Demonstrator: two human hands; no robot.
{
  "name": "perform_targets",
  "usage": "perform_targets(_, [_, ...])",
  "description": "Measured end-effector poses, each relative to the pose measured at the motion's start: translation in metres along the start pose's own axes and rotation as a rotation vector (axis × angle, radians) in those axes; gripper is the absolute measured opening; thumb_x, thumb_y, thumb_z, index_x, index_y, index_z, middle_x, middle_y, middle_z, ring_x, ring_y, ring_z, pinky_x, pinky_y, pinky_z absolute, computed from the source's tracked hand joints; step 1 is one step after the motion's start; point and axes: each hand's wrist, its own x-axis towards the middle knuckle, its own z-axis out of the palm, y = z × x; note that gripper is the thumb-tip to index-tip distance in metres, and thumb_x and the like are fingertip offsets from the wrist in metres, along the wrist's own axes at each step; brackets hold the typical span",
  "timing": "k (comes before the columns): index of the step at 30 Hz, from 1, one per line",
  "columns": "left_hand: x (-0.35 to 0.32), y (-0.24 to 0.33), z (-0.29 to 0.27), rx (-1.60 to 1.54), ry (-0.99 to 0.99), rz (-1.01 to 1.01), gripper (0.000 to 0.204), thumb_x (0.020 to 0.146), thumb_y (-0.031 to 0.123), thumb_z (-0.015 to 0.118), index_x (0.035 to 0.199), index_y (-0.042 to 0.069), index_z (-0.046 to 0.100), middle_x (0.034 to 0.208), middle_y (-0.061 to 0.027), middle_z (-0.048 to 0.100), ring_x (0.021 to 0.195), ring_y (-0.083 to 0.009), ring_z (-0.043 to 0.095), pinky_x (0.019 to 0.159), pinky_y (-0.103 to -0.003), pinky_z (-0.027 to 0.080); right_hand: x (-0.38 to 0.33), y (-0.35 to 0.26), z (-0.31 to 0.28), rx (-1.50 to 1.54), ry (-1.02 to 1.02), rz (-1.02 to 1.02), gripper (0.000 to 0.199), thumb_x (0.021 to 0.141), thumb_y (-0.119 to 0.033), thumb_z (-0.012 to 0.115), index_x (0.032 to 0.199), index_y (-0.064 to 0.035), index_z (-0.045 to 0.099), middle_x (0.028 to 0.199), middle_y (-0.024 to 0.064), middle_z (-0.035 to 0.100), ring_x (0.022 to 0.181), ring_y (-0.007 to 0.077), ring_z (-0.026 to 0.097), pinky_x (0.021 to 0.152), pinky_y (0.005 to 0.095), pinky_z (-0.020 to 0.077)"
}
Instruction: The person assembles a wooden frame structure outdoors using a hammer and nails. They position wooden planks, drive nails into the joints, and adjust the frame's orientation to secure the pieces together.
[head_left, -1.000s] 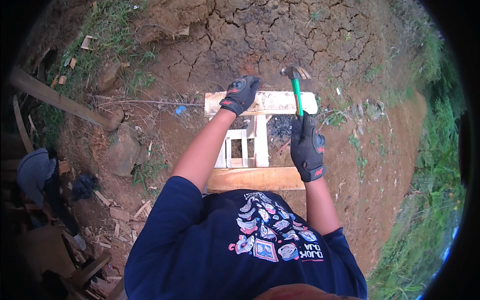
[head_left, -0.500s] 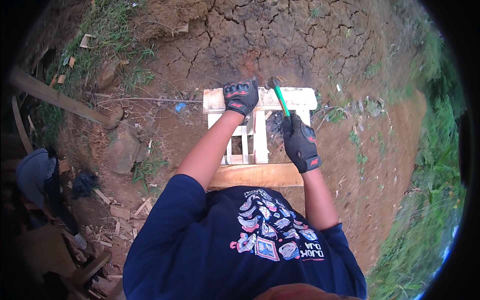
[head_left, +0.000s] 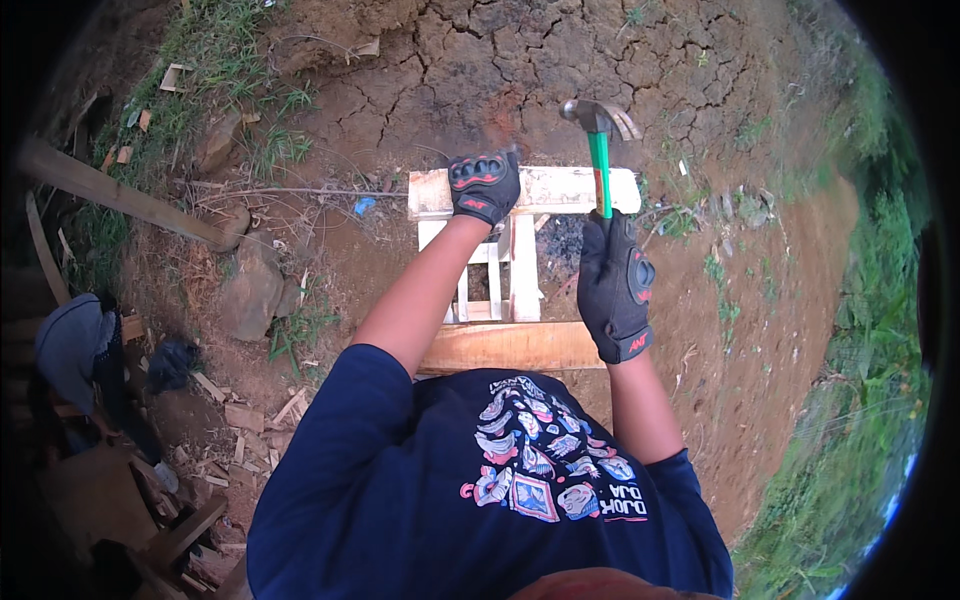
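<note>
Brown earth [head_left: 740,300] beneath wooden frame [head_left: 525,265], stones [head_left: 250,290], offcuts [head_left: 243,417]

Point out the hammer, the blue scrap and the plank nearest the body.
Hammer [head_left: 600,160]: head view, on the green handle.
Blue scrap [head_left: 364,205]: head view, on its middle.
Nearest plank [head_left: 515,346]: head view, middle of its visible face.

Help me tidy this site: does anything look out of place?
Yes: a small blue scrap lies on the soil left of the wooden frame, probably litter; wood offcuts lie scattered at lower left rather than piled.
</note>
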Motion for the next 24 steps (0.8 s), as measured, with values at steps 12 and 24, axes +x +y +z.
perform_targets(12, [0.006,0.001,-0.011,0.013,-0.064,-0.019,0.047,0.104,0.034,0.050,0.081,0.007,0.080,0.081,-0.0186,0.076,0.076,-0.0395,0.073,0.077,-0.053,0.055,0.003,0.003,0.006,0.020,0.107,-0.004,0.020,0.109,-0.022,0.056,0.110,-0.0020,0.062,0.080,0.0235,0.067,0.075,0.0461,0.067,0.065,0.0548,0.0504])
perform_targets(24, [-0.001,0.000,-0.005,0.029,-0.075,-0.037,0.042,0.103,0.032,0.051,0.083,0.008,0.079,0.082,-0.0176,0.076,0.077,-0.0386,0.073,0.081,-0.053,0.054,0.009,-0.004,-0.002,-0.005,0.122,-0.018,0.024,0.108,-0.023,0.059,0.120,-0.0030,0.064,0.089,0.0237,0.071,0.078,0.0469,0.068,0.065,0.0555,0.0509])
